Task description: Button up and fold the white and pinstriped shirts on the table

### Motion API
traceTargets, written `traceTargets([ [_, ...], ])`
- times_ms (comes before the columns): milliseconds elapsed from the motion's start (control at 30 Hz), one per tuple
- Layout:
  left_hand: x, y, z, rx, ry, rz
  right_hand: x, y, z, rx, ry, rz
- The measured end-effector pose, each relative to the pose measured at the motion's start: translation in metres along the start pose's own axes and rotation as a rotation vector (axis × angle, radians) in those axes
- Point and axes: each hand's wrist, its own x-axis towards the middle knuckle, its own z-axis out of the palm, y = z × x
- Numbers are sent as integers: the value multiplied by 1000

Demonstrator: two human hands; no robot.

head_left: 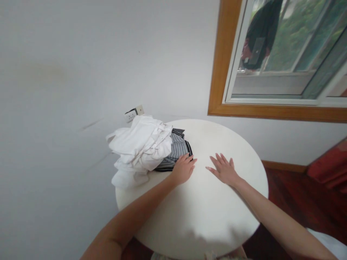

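Observation:
A round white table [206,213] stands against a white wall. On its far left lies a heap of white clothes [141,144] over a folded grey striped garment [177,151] with black trim. My left hand [183,169] lies flat, fingers together, its fingertips touching the edge of the striped garment. My right hand [223,169] rests flat on the bare tabletop with its fingers stretched out, holding nothing, a short gap to the right of the left hand.
A wall socket [134,112] sits just behind the clothes heap. A wooden-framed window [282,57] is at the upper right. Dark red wooden floor [295,202] and a red cushion [329,166] lie to the right of the table.

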Motion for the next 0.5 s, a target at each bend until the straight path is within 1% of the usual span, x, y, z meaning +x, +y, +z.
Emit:
traceTargets([
  [67, 12, -19, 2, 98, -26, -69, 0, 0, 1, -3, -18, 12],
  [133, 26, -36, -2, 200, -24, -139, 1, -1, 0, -1, -15, 17],
  [200, 41, -48, -6, 288, -9, -206, 1, -1, -1, 9, -7, 13],
  [333, 69, -62, -9, 411, -10, -340, 0, -2, -4, 12, -2, 9],
  [500, 102, -77, -17, 446, -19, -408, 1, -1, -6, -3, -13, 8],
])
